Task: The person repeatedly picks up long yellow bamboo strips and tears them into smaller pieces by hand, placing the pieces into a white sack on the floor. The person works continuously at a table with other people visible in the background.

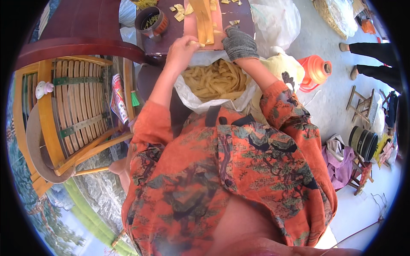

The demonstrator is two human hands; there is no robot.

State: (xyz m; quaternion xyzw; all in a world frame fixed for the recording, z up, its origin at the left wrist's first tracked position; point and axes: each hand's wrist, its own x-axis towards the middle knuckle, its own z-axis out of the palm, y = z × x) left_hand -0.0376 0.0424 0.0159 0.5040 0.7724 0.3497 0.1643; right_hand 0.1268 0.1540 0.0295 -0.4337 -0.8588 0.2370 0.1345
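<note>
A pink board [217,19] lies on a dark table [238,12], bearing long yellow strips [205,30], with small cut pieces [179,13] beside it. My bare left hand [183,52] pinches a small pale yellow piece near the strips' near end. My right hand [239,45], in a grey knitted glove, is curled at the board's near right corner; what it grips is hidden. Below both hands sits an open white sack [203,103] full of folded, soft yellow strips [215,81].
A metal mug [150,30] stands on the table's left. Left are a wooden slatted chair [81,102] and curved dark rail [81,49]; right, an orange flask [314,71], pale bags [277,21], folding stools [361,106] and another person's legs [369,51].
</note>
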